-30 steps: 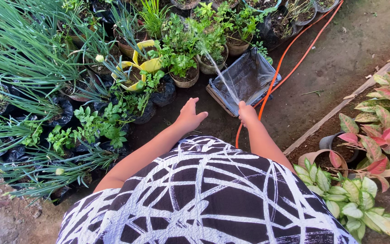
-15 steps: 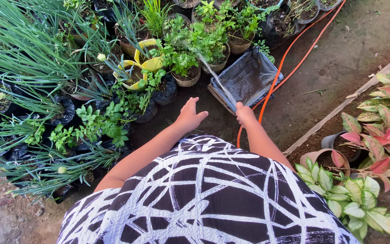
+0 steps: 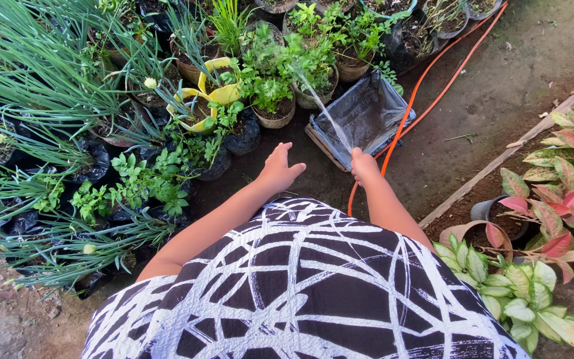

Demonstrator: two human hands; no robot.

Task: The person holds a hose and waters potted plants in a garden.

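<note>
The right hand [image 3: 364, 165] is clenched around the end of an orange hose [image 3: 426, 86]; the nozzle itself is hidden inside the fist. A thin water jet [image 3: 323, 110] leaves the hand and runs up and to the left toward the potted herbs [image 3: 313, 60]. The jet passes over a shallow wooden tray lined with dark plastic [image 3: 363, 119], which sits on the ground just ahead of the right hand. The hose runs from the hand past the right edge of the tray and away across the bare soil toward the top right.

The left hand [image 3: 279, 169] is released, fingers loosely spread, palm down, holding nothing. It hovers above dark soil, near a black grow bag of leafy plants [image 3: 237, 133] and apart from the tray.

A yellow pot [image 3: 215, 90] stands among the plants to the left. Long grass-like leaves [image 3: 28, 80] fill the left side. Pink-and-green foliage plants [image 3: 566, 186] stand to the right, behind a wooden border strip [image 3: 499, 163].
</note>
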